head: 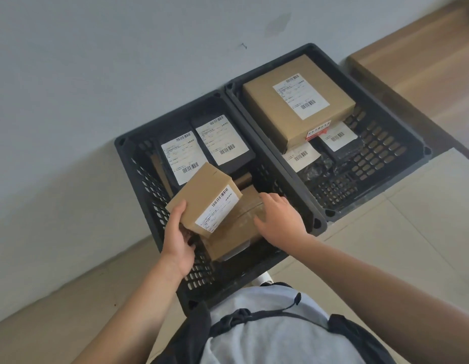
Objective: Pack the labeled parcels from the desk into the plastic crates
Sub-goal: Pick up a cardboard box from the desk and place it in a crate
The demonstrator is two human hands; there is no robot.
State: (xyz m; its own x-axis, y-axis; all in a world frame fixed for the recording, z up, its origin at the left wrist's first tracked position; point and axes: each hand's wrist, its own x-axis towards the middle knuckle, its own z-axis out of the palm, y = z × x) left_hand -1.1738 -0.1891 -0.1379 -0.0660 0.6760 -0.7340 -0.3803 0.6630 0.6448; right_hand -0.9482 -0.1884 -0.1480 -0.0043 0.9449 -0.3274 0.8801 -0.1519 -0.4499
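Observation:
Two black plastic crates stand side by side on the floor against the wall. Over the left crate point(141, 177) my left hand point(177, 236) grips a small labeled cardboard box point(202, 197), tilted, by its near corner. My right hand point(278, 219) rests with spread fingers on a larger taped cardboard box point(236, 232) lying in the same crate under the small one. Two black parcels with white labels point(202, 148) lie at the far end of the left crate. The right crate point(380, 145) holds a big labeled cardboard box point(296, 101) on top of black labeled bags point(336, 139).
A pale wall runs behind the crates. A wooden surface point(422, 64) lies to the far right, beyond the right crate. Light floor tiles point(401, 232) spread to the right and near side. My torso in a grey shirt with dark straps fills the bottom.

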